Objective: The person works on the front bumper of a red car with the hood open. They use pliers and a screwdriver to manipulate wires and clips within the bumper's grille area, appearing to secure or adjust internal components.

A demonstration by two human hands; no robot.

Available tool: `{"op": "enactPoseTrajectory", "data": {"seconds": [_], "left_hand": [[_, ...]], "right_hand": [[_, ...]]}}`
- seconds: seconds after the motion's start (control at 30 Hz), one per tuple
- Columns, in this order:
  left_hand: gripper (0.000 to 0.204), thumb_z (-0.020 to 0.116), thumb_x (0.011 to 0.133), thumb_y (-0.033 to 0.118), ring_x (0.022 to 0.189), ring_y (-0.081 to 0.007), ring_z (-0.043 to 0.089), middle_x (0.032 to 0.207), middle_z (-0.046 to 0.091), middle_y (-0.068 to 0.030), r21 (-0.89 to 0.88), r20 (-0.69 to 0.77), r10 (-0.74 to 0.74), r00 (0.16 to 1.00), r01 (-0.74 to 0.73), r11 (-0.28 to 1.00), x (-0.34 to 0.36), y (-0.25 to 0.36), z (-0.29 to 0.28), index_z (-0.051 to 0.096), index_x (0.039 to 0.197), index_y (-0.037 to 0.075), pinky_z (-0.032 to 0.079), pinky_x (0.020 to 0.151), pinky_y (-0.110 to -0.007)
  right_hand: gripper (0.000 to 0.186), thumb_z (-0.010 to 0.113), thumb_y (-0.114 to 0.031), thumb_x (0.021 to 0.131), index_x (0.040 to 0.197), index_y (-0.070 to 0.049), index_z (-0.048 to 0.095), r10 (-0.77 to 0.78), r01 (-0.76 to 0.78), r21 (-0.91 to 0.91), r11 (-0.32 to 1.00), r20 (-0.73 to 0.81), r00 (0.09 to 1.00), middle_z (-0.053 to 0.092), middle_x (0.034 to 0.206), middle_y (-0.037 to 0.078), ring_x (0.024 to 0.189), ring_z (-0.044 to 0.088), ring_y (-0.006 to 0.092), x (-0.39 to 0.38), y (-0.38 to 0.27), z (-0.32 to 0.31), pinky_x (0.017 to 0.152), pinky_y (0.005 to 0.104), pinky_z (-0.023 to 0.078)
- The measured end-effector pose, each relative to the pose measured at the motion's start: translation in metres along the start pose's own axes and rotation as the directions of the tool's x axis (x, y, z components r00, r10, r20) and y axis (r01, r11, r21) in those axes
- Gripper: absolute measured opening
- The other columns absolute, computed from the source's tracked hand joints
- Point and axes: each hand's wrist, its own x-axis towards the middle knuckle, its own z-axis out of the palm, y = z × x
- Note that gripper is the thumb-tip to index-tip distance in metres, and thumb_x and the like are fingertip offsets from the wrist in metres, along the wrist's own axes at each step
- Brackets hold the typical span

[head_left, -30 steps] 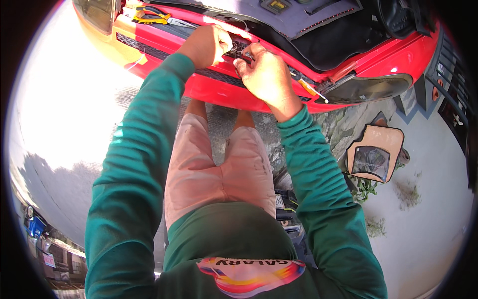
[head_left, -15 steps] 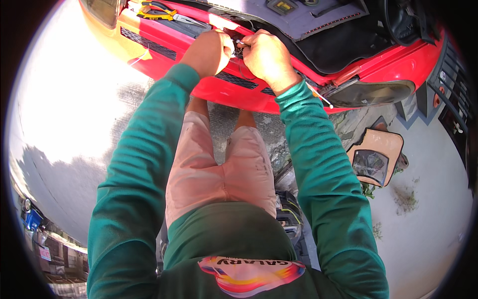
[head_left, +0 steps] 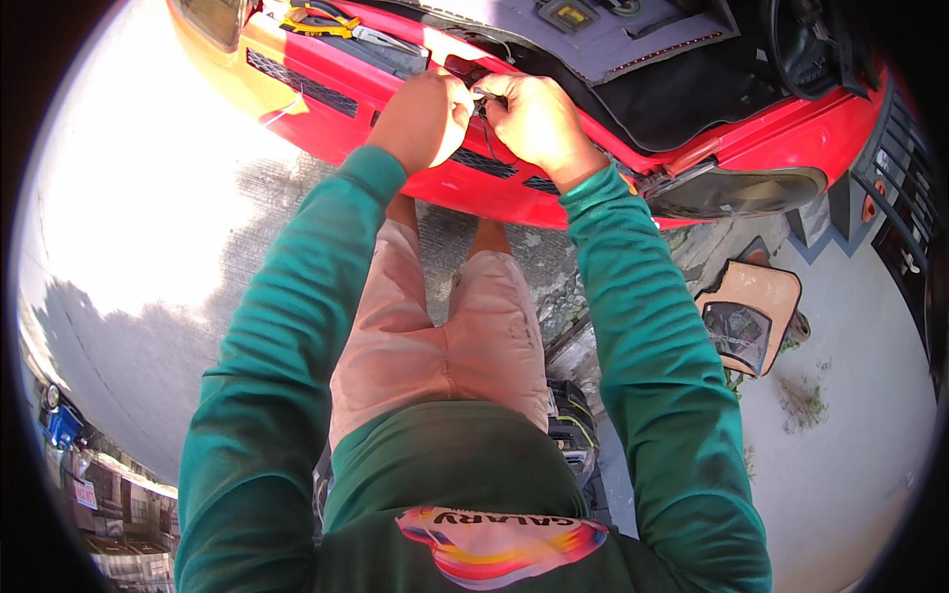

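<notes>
At the front of a red car [head_left: 697,119], both hands are close together over the upper grille. My left hand [head_left: 423,117] is closed, fingertips curled around something I cannot make out. My right hand [head_left: 534,124] pinches a small dark-and-silver piece [head_left: 486,97] beside my left fingertips, and a thin dark wire dangles below it. Long-nose pliers [head_left: 351,30] with yellow-and-black handles lie on the grille ledge to the left. A mesh grille strip [head_left: 301,84] runs below them.
A grey padded liner [head_left: 643,35] is across the car's top. At right are a tan mat or panel [head_left: 776,301] on pale pavement [head_left: 820,445], a weed patch, and dark railings [head_left: 895,178]. A small blue vehicle [head_left: 61,425] appears far left.
The car and both hands sit slightly lower in the picture. The yellow-handled tool right of my right hand, seen earlier, is now mostly hidden behind my right arm.
</notes>
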Motion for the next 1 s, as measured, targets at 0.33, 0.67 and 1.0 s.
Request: {"op": "enactPoseTrajectory", "data": {"seconds": [0.33, 0.67, 1.0], "left_hand": [[0.012, 0.067, 0.091, 0.008, 0.098, -0.0462, 0.067, 0.1, 0.069, -0.023, -0.083, -0.103, -0.042, 0.994, 0.033, 0.996, -0.031, 0.0, -0.004, 0.069, 0.097, -0.002, 0.056, 0.087, -0.054], [0.009, 0.066, 0.09, 0.003, 0.091, -0.0432, 0.068, 0.099, 0.068, -0.0215, -0.193, -0.078, -0.169, 0.983, 0.152, 0.969, -0.057, 0.018, -0.031, 0.067, 0.098, -0.002, 0.055, 0.078, -0.048], [0.009, 0.068, 0.095, 0.0, 0.086, -0.0293, 0.068, 0.096, 0.065, -0.0141, -0.238, -0.127, -0.144, 0.981, 0.111, 0.965, -0.065, 0.052, -0.049, 0.068, 0.103, -0.001, 0.055, 0.074, -0.038]], "right_hand": [[0.023, 0.07, -0.006, 0.088, 0.107, -0.01, 0.083, -0.168, 0.163, -0.079, 0.984, -0.067, 0.983, 0.079, 0.102, 0.014, 0.089, 0.076, 0.0365, -0.008, 0.002, 0.007, 0.084, 0.0434, 0.062], [0.021, 0.071, -0.006, 0.092, 0.108, -0.012, 0.083, -0.154, 0.151, -0.079, 0.985, -0.031, 0.988, 0.079, 0.106, 0.011, 0.095, 0.076, 0.0356, -0.001, 0.014, -0.002, 0.086, 0.0419, 0.062], [0.023, 0.071, -0.001, 0.092, 0.11, -0.011, 0.081, -0.211, 0.208, -0.051, 0.977, -0.05, 0.976, 0.078, 0.107, 0.012, 0.097, 0.076, 0.0352, -0.001, 0.018, -0.001, 0.085, 0.0403, 0.061]]}}
